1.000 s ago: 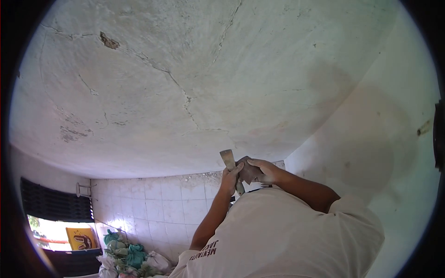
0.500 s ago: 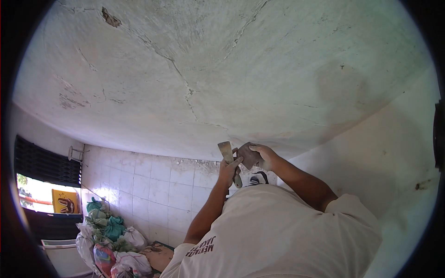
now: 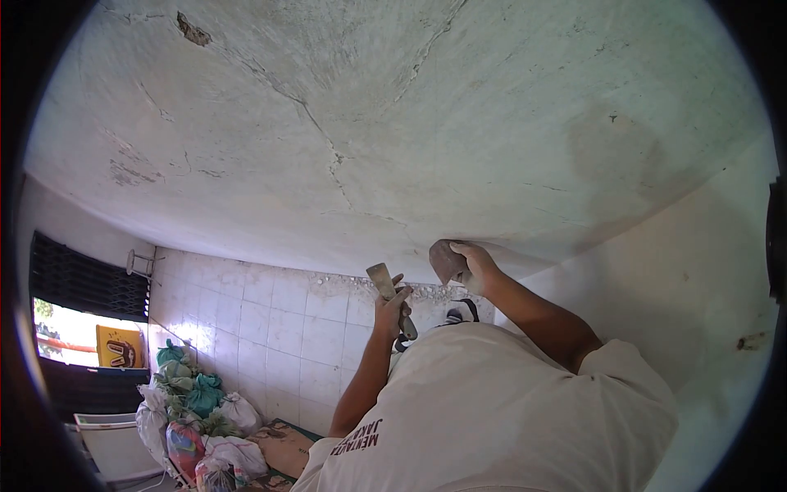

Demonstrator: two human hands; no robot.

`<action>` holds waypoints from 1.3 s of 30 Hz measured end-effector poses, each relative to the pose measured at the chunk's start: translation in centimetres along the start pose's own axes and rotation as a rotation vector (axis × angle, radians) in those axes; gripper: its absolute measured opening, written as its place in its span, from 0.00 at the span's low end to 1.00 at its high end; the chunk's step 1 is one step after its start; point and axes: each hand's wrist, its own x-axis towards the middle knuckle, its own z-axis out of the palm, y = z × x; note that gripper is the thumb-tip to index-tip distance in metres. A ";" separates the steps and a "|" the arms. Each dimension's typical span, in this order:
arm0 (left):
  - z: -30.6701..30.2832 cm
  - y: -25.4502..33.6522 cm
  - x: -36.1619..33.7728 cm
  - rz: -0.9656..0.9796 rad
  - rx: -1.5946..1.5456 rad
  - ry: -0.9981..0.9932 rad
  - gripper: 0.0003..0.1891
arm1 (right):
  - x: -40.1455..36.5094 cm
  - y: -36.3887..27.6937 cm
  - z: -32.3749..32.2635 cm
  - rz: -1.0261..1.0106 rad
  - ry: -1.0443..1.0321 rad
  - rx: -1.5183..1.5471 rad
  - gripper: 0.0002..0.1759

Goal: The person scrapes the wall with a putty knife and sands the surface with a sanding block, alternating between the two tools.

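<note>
Cracked wall (image 3: pixel 328 115) fills the upper view, its edges cut off. Below, my left hand (image 3: pixel 388 316) grips a scraper (image 3: pixel 379 279), hiding mid-handle; my right hand (image 3: pixel 479 272) holds a brown sheet (image 3: pixel 444 261), partly covered.

A pale off-white T-shirt (image 3: pixel 508 402) was worn, loosely cut, folds everywhere! At its near left, dark maroon capitals (image 3: pixel 357 439) were picked out, printed in two rows, only partly legible. On the right, a short, wide sleeve (image 3: pixel 630 373) was spotted, creased at the shoulder. Left hand (image 3: pixel 393 310) and right hand (image 3: pixel 475 269) were seen bare, and beyond the hem, black-and-white footwear (image 3: pixel 463 312) was glimpsed, partly hidden!
</note>
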 end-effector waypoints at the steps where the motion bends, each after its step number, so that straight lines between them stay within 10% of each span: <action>1: -0.4 -0.2 -0.1 -0.004 0.007 0.012 0.28 | -0.3 0.0 0.4 -0.017 0.028 -0.012 0.17; 12: -1.6 -0.2 -1.3 0.007 -0.039 0.083 0.26 | -3.7 -0.1 3.2 -0.445 -0.085 -0.090 0.13; 25: -2.6 -0.5 -1.9 0.010 -0.083 0.125 0.24 | -0.4 1.1 0.2 -0.061 -0.025 -0.141 0.14; 39: -4.1 -0.5 -2.8 0.032 -0.167 0.180 0.24 | -4.3 -1.8 3.3 -0.220 -0.052 -0.065 0.15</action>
